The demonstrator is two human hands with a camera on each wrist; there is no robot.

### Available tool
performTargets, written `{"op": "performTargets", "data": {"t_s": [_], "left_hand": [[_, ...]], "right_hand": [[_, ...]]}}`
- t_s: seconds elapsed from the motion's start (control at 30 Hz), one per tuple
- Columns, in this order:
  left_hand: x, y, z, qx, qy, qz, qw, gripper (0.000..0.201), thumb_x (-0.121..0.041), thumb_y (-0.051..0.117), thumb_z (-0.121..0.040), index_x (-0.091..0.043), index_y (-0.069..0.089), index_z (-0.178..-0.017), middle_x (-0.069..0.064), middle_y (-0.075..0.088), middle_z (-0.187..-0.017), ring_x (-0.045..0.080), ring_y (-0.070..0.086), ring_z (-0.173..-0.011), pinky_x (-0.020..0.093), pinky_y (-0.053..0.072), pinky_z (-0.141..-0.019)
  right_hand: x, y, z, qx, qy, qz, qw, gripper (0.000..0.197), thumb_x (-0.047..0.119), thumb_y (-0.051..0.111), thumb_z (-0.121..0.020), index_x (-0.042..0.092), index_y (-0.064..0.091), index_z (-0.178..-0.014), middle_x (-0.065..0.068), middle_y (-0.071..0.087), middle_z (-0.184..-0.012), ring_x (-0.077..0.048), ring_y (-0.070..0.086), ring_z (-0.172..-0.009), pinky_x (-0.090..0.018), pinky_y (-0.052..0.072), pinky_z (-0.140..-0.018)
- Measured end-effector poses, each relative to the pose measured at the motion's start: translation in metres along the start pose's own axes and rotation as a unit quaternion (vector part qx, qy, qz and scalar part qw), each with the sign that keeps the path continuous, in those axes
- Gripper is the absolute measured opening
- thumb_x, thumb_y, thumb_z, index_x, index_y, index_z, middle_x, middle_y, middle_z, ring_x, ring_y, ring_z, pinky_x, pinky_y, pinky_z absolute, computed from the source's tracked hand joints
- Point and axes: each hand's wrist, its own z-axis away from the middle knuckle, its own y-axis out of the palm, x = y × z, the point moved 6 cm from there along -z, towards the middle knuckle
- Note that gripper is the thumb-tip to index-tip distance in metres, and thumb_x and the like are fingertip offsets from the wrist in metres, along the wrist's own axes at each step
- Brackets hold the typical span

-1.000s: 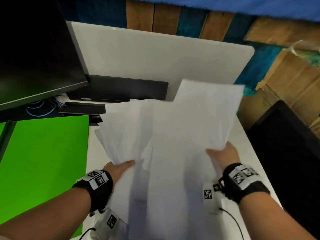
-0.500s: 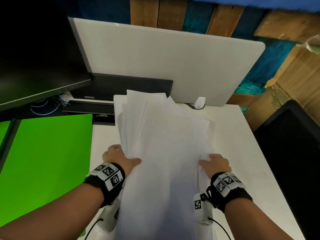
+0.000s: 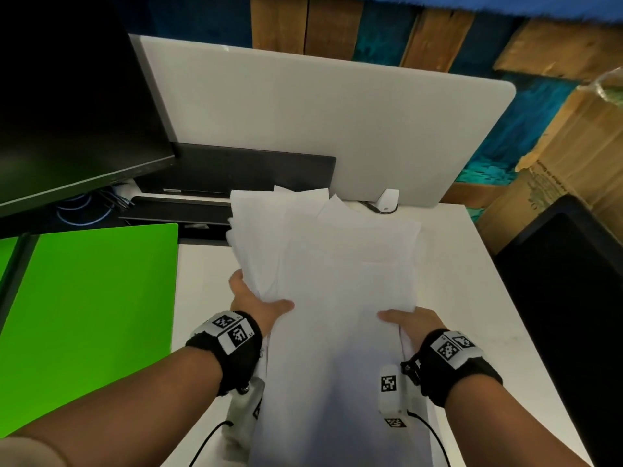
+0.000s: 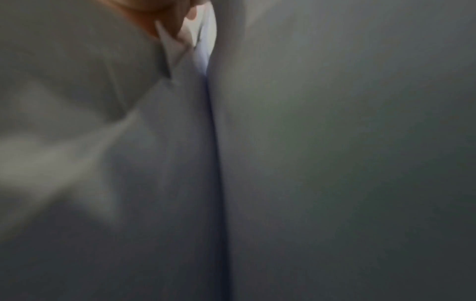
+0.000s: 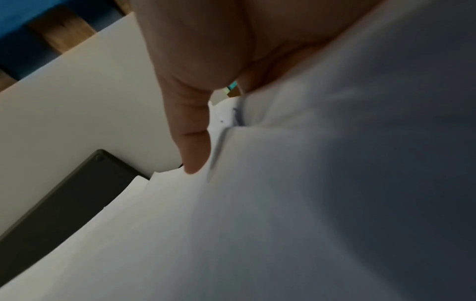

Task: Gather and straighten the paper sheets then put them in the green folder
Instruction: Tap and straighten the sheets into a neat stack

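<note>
Left hand (image 3: 256,303) and right hand (image 3: 409,323) clamped on paper sheets (image 3: 330,264) (edges uneven) beside green folder (image 3: 91,315)

No legible text. Print on the cardboard box (image 3: 553,183) too blurred to read; wrist bands (image 3: 232,332) carry only square marker patterns.
</note>
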Motion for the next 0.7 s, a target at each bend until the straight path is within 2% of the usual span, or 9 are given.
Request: {"op": "performTargets", "data": {"t_s": [0.03,0.1,0.2,0.27,0.37,0.47,0.53,0.6,0.7], "left_hand": [[0.003,-0.001,-0.002,-0.010,-0.025,0.022,0.999,0.102,-0.014,0.080,-0.067,-0.013,0.012,-0.144,0.009,0.046,-0.126,0.027,0.049,-0.110,0.032,0.040,-0.094],[0.010,0.005,-0.004,0.023,-0.086,0.062,0.994,0.102,-0.021,0.085,-0.055,-0.003,0.030,-0.140,0.009,0.051,-0.126,0.030,0.052,-0.116,0.037,0.041,-0.103],[0.017,0.015,0.005,0.108,-0.150,0.047,0.982,0.087,-0.031,0.084,-0.048,0.004,0.055,-0.122,0.018,0.061,-0.123,0.035,0.058,-0.112,0.039,0.045,-0.101],[0.015,0.012,0.007,0.095,-0.127,-0.048,0.986,0.065,-0.020,0.077,-0.069,0.007,0.053,-0.123,0.020,0.058,-0.126,0.034,0.056,-0.116,0.033,0.045,-0.099],[0.010,0.013,0.010,0.079,-0.072,-0.138,0.985,0.059,-0.006,0.066,-0.080,0.005,0.038,-0.131,0.019,0.048,-0.134,0.032,0.046,-0.126,0.032,0.039,-0.101],[0.002,0.012,0.013,0.091,-0.025,-0.133,0.987,0.047,0.000,0.063,-0.081,0.007,0.046,-0.124,0.018,0.056,-0.115,0.032,0.053,-0.117,0.031,0.043,-0.094],[-0.007,0.002,0.020,0.094,0.016,-0.091,0.991,0.037,0.000,0.066,-0.078,0.008,0.056,-0.113,0.014,0.061,-0.095,0.028,0.059,-0.100,0.031,0.047,-0.085],[-0.017,-0.011,0.027,0.100,0.047,-0.025,0.994,0.034,-0.003,0.074,-0.070,0.003,0.062,-0.101,0.010,0.066,-0.087,0.029,0.063,-0.093,0.032,0.051,-0.080],[-0.046,-0.030,0.043,0.164,0.108,0.077,0.977,0.038,-0.008,0.082,-0.051,-0.012,0.067,-0.086,-0.003,0.073,-0.077,0.022,0.068,-0.085,0.032,0.055,-0.077]], "right_hand": [[-0.003,0.002,-0.001,0.014,-0.002,-0.005,1.000,0.072,0.028,0.089,-0.026,0.004,0.070,-0.091,-0.016,0.073,-0.091,-0.037,0.069,-0.086,-0.052,0.053,-0.087],[-0.006,0.005,0.005,0.029,-0.008,-0.009,1.000,0.054,0.019,0.090,-0.040,0.007,0.068,-0.089,-0.017,0.072,-0.092,-0.037,0.068,-0.089,-0.053,0.051,-0.089],[-0.009,0.009,0.016,0.043,-0.021,-0.005,0.999,0.044,0.002,0.083,-0.059,0.001,0.065,-0.099,-0.019,0.070,-0.097,-0.037,0.066,-0.092,-0.052,0.051,-0.090],[-0.010,0.011,0.017,0.022,-0.024,0.017,0.999,0.054,0.005,0.084,-0.060,-0.004,0.062,-0.109,-0.021,0.068,-0.103,-0.036,0.065,-0.095,-0.048,0.051,-0.090],[-0.007,0.015,0.023,-0.021,-0.044,0.070,0.996,0.064,0.014,0.084,-0.062,-0.009,0.056,-0.114,-0.022,0.064,-0.112,-0.035,0.062,-0.101,-0.040,0.051,-0.088],[-0.007,0.011,0.029,-0.017,-0.049,0.058,0.997,0.045,0.012,0.082,-0.066,-0.008,0.059,-0.099,-0.016,0.065,-0.093,-0.031,0.062,-0.090,-0.037,0.051,-0.084],[-0.008,0.002,0.032,0.025,-0.047,0.001,0.999,0.050,0.015,0.087,-0.057,-0.006,0.065,-0.097,-0.015,0.070,-0.086,-0.032,0.066,-0.086,-0.043,0.053,-0.087],[-0.006,-0.007,0.036,0.085,-0.060,-0.076,0.992,0.078,0.028,0.095,-0.030,0.001,0.069,-0.099,-0.018,0.074,-0.090,-0.036,0.070,-0.086,-0.050,0.053,-0.086],[0.017,-0.016,0.056,0.193,-0.129,-0.176,0.957,0.097,0.032,0.095,-0.010,0.005,0.068,-0.100,-0.015,0.075,-0.092,-0.030,0.072,-0.081,-0.039,0.058,-0.070]]}}
